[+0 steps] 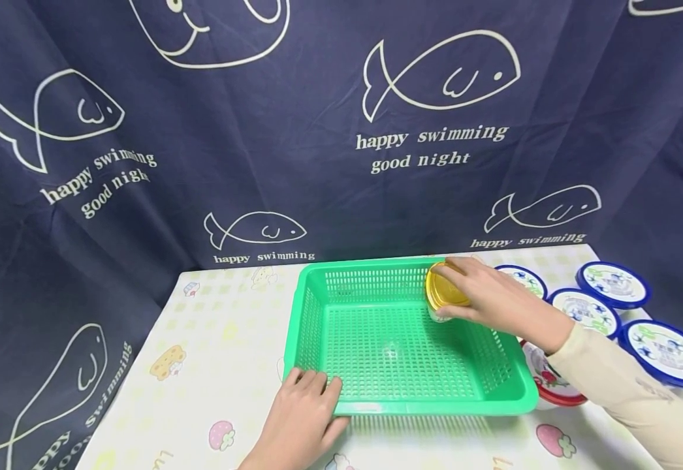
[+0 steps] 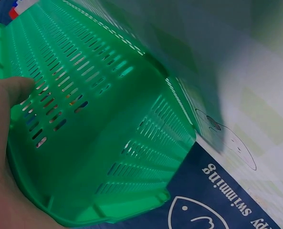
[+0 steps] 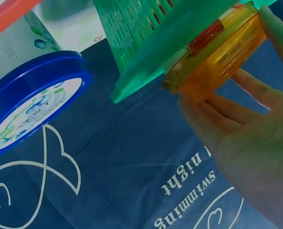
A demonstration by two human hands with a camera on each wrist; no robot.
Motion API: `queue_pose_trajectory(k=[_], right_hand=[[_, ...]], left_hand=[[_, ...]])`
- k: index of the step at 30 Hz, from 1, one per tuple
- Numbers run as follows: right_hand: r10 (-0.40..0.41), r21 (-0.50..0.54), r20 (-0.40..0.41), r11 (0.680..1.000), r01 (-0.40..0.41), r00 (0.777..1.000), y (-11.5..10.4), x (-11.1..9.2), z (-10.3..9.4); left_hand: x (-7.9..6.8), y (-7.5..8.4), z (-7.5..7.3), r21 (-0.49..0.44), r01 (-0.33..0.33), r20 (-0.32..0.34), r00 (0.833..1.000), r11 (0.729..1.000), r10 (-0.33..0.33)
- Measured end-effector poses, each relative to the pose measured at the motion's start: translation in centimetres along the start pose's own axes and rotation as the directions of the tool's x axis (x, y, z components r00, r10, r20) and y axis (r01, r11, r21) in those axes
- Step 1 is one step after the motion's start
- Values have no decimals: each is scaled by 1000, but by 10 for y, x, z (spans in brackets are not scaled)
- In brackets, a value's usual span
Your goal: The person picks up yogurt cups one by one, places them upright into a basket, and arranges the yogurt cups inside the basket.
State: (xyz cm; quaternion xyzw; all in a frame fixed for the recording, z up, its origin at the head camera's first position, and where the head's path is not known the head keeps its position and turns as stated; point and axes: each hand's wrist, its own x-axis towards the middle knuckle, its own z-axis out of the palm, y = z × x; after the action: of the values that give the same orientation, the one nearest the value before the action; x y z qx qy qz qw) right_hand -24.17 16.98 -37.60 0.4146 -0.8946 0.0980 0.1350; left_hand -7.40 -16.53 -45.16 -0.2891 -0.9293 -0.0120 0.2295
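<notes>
A green perforated plastic basket [image 1: 429, 409] stands on the table. My left hand [image 1: 300, 418] grips its near left corner, fingers over the rim; in the left wrist view the thumb [image 2: 21, 88] lies against the basket's outer wall. At the far right corner my right hand [image 1: 488, 297] holds a small tub with a yellow lid [image 1: 444, 290], fingers and thumb around the lid's edge. The right wrist view shows that translucent lid [image 3: 222, 57] just beyond the basket's rim [image 3: 146, 86]. Whether the tub's base touches the basket floor cannot be told.
Right of the basket stand several tubs with blue lids [image 1: 667, 352], and a red-lidded tub [image 1: 553, 378] partly hidden under the right forearm. A patterned cloth [image 1: 230, 365] covers the table. Behind it hangs a dark blue curtain [image 1: 330, 163] with fish drawings.
</notes>
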Motion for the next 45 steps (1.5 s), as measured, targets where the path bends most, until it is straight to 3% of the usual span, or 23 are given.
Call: queue_pose_trajectory(k=[15,21,29,45], right_hand=[[74,18,57,997,-75,996,-4,0,12],[162,51,84,985,-167,983,-4,-6,7],[273,77,34,959,-274,962,-10,-24,-9],[285,83,-72,957,-279,956,-23,-60,-32]], left_hand=[[-1,1,3,17,16,-25,1000,1000,-15],[0,2,4,11,13,-38,999,1000,-13],[0,2,4,5,11,-39,999,1000,-11],[0,1,4,-3,5,-44,999,1000,-5]])
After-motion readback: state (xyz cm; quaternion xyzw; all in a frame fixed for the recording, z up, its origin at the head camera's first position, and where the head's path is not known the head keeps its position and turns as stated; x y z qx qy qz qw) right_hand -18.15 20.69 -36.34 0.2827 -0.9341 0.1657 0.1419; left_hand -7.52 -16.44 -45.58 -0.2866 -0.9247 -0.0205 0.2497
